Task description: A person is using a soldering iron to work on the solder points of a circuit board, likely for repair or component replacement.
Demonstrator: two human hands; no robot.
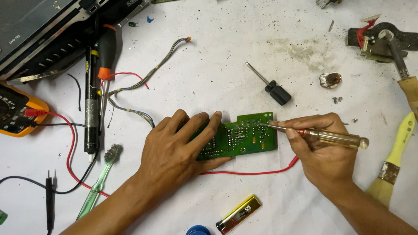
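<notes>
Green and studded with solder joints, the circuit board [244,137] lay flat on the white work surface [209,74], near the middle of the view. We pressed our left hand [174,150] down on the board's left half, fingers spread apart and flat, holding nothing but pinning the board in place. Our right hand [324,152] was closed around the clear amber handle of a screwdriver [322,136], thumb and fingers clamped on it, and its thin metal tip touched the upper right part of the board.

Beneath the board ran a red wire [252,173], passing under our right hand. A second screwdriver with a black handle [272,89] lay above the board, well apart from it. To our left sat a green toothbrush [102,176], a dark desoldering pump [90,117] standing lengthwise, and an orange multimeter [19,111] at the edge, its red lead trailing across the surface. A bundle of grey wires [148,76] curled from the upper middle toward the board. Near our wrists lay a gold lighter [238,214]. At the right edge rested a paintbrush with a yellow handle [394,161], and two small screws [337,100] lay just beside each other above our right hand.
</notes>
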